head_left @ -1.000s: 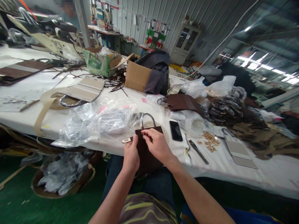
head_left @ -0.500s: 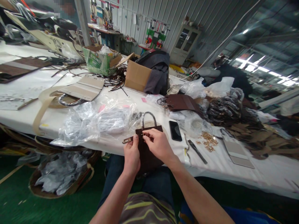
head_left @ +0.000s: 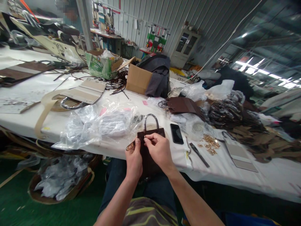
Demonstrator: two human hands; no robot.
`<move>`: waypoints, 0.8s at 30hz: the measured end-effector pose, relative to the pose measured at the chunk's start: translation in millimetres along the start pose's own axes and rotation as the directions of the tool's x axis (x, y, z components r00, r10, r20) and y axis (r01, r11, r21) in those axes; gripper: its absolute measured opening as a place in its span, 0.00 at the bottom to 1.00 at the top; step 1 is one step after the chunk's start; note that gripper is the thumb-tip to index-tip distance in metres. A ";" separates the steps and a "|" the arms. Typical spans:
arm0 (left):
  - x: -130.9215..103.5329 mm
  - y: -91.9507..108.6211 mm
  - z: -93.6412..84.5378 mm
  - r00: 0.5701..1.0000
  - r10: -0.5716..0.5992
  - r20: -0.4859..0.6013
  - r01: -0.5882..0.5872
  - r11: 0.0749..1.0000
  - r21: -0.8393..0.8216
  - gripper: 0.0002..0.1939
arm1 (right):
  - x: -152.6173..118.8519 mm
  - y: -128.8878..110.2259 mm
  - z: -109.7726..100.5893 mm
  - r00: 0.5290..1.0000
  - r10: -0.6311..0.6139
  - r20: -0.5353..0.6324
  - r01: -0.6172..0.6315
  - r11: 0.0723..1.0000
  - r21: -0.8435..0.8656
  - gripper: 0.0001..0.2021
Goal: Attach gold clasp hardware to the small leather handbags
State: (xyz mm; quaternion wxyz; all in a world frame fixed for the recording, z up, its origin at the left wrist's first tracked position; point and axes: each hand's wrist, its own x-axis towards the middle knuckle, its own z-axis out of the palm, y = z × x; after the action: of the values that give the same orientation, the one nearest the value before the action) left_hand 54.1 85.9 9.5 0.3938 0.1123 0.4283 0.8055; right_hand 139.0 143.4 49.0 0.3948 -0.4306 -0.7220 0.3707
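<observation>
Item: small dark brown bag [head_left: 148,157], upright over the lap at the near edge of the white table [head_left: 28,91], grey loop handle [head_left: 150,121] at twelve o'clock.
Left hand [head_left: 134,158]: clamped on the bag's nine-o'clock edge, thumb on a small metal-tipped strap [head_left: 130,145], apparently steadying it.
Right hand [head_left: 159,150]: fingertips pinching a tiny fitting at the top edge.
Nearby: phone [head_left: 176,133] at two o'clock; brass fittings [head_left: 209,143] beyond; plastic bags [head_left: 101,124] at ten.

Small dark-brown bag [head_left: 148,157] — upright at the table edge, grey hoop handle [head_left: 150,120] up.
</observation>
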 end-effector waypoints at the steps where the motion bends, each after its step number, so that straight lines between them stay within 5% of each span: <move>1: -0.3 0.1 0.1 1.000 0.001 -0.004 -0.001 1.000 0.002 0.17 | -1.8 0.9 1.7 1.000 -0.006 -0.012 0.006 1.000 0.003 0.05; 7: -2.5 -4.5 -3.7 1.000 -0.002 -0.020 0.003 0.999 0.032 0.18 | -6.1 7.8 9.8 0.995 -0.066 -0.073 0.062 0.996 -0.058 0.05; 16: 4.1 -7.5 -17.3 0.998 -0.047 -0.037 0.048 0.998 0.036 0.22 | -13.9 -13.9 -10.0 0.986 -0.110 0.126 0.122 0.988 -0.096 0.19; 24: 26.7 -21.4 -28.3 0.994 -0.068 -0.089 0.070 0.997 0.021 0.29 | -16.6 8.3 -21.3 0.971 0.175 0.165 -0.220 0.925 0.311 0.18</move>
State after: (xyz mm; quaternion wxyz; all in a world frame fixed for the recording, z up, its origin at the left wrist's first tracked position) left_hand 33.1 95.3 -28.6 0.4009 0.0664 0.4586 0.7903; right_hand 165.9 135.2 46.4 0.3717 -0.4040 -0.6282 0.5513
